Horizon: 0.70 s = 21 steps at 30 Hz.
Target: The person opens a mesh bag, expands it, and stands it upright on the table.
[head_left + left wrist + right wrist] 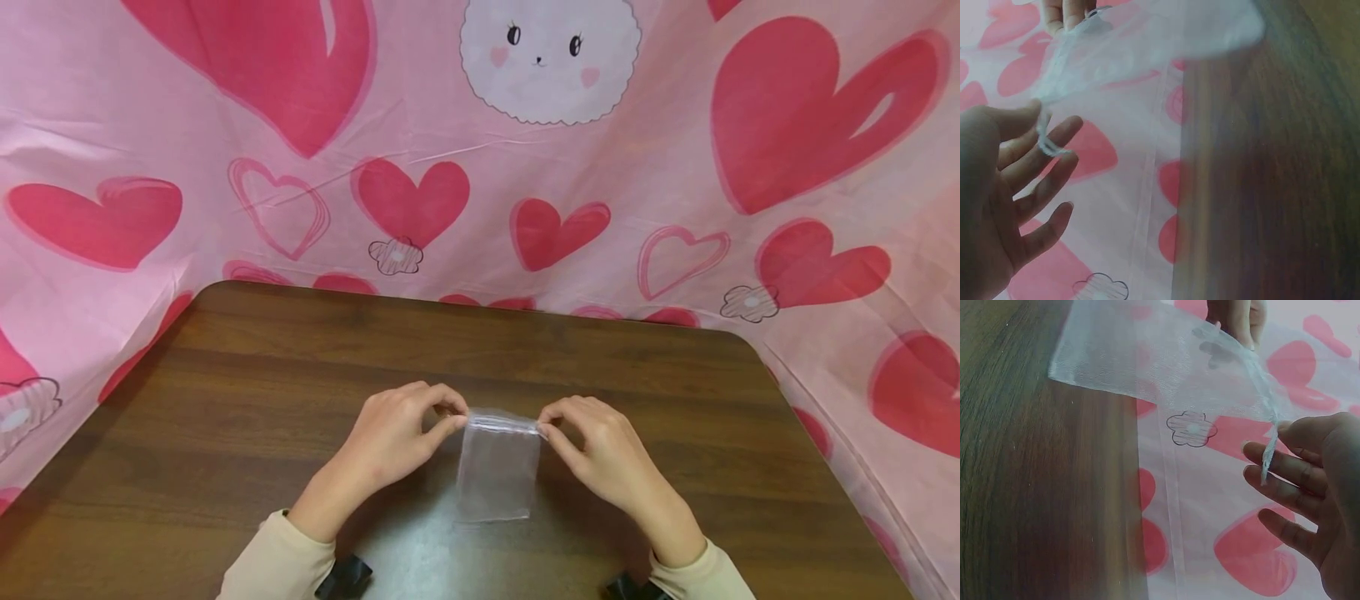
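Observation:
A small sheer white organza drawstring pouch (498, 475) hangs over the table between two hands, its gathered mouth at the top and its body flat and see-through. The left hand (408, 429) pinches the pouch's upper left corner between thumb and index finger. At the opposite corner the right hand (600, 446) pinches in the same way. In the left wrist view a short white cord loop (1046, 140) dangles below the pinch, beside the spread other fingers. The right wrist view shows a matching white cord (1268, 459) hanging past the fingertips.
The dark brown wooden table (300, 358) has rounded far corners. Pink cloth (435, 108) printed with hearts surrounds it at the back and sides. Black wrist straps (345, 577) sit below beige sleeves (281, 562).

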Each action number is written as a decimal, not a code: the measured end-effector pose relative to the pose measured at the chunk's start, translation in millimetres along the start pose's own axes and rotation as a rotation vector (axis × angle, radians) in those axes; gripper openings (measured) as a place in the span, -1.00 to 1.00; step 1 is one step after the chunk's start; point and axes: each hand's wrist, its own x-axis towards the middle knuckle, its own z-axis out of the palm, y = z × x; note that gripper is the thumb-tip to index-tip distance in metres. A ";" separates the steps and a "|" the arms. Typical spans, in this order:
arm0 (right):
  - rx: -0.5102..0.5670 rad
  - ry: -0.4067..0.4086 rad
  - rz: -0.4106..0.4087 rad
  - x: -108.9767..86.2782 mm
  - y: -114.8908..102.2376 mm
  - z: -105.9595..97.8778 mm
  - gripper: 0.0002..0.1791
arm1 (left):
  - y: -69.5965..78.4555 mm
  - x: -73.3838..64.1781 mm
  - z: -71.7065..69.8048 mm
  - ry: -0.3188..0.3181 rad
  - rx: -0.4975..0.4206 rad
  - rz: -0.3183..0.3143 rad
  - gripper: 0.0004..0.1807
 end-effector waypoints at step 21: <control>0.080 0.074 0.110 0.3 -5.5 -2.3 -0.83 | 2.9 -0.4 4.7 0.014 -0.046 -0.050 -0.84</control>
